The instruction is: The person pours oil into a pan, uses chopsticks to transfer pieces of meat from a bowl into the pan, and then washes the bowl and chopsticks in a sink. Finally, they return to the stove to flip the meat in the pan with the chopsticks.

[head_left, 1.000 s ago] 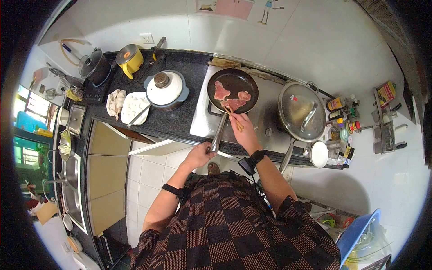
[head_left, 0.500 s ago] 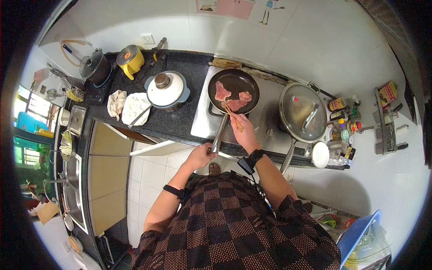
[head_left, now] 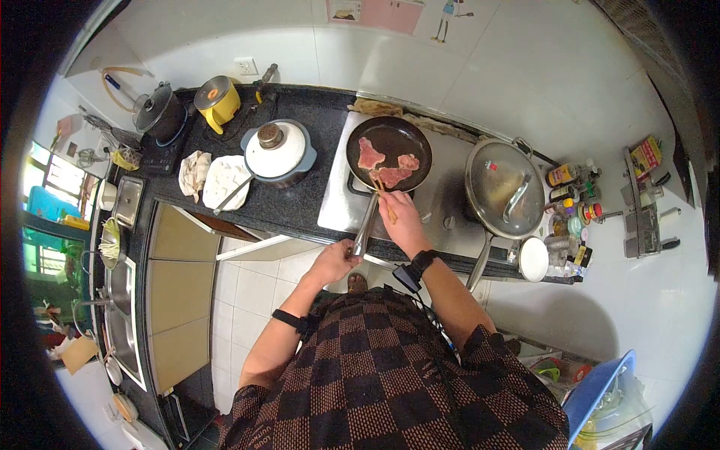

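Observation:
A dark frying pan [head_left: 390, 135] sits on the steel stove [head_left: 337, 202], with pieces of reddish meat [head_left: 370, 154] inside it. My left hand [head_left: 335, 262] is closed on the end of the pan's metal handle [head_left: 365, 225]. My right hand [head_left: 402, 220] grips a pair of wooden chopsticks [head_left: 380, 184] over the pan's near edge. Their tips are at the lower piece of meat [head_left: 395, 177]; whether they pinch it, I cannot tell.
Right of the pan stands a large lidded wok [head_left: 505, 187], its handle pointing toward me. A white bowl [head_left: 533, 259] and several condiment jars [head_left: 574, 206] are farther right. Left are a white-lidded pot [head_left: 276, 154], cloths [head_left: 225, 180] and a yellow pot [head_left: 217, 101].
My right hand has shifted slightly left and toward me with the chopsticks. The meat and my left hand look nearly unchanged.

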The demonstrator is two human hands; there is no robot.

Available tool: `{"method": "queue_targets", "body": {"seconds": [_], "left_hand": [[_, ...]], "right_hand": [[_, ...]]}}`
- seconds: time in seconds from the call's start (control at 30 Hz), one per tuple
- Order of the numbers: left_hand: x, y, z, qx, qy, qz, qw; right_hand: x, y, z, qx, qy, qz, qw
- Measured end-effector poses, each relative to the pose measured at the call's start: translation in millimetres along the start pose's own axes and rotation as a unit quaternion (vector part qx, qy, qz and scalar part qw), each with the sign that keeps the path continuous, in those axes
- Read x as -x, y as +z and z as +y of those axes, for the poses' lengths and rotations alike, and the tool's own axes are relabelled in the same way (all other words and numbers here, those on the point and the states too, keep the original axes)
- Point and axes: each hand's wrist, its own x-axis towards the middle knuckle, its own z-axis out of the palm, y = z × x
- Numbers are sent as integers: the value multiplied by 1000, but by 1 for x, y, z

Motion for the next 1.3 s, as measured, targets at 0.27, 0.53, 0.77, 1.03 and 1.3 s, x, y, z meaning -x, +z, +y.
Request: {"method": "queue_targets", "body": {"seconds": [0.27,0.53,0.77,1.03,1.3], "left_hand": [[3,-2,4,3,-10,0,1000],[3,-4,5,-7,-1,-1,1000],[1,12,-13,-18,29,13,999],[2,13,-14,5,22,17,1000],[-8,6,-10,13,19,3,1000]], "right_hand": [[-3,10,8,-1,6,14,1000],[8,-5,45,-353,278,153,880],[22,-20,37,-414,312,154,841],[21,-19,39,-394,323,155,846],[5,-11,33,-88,152,37,984]]}}
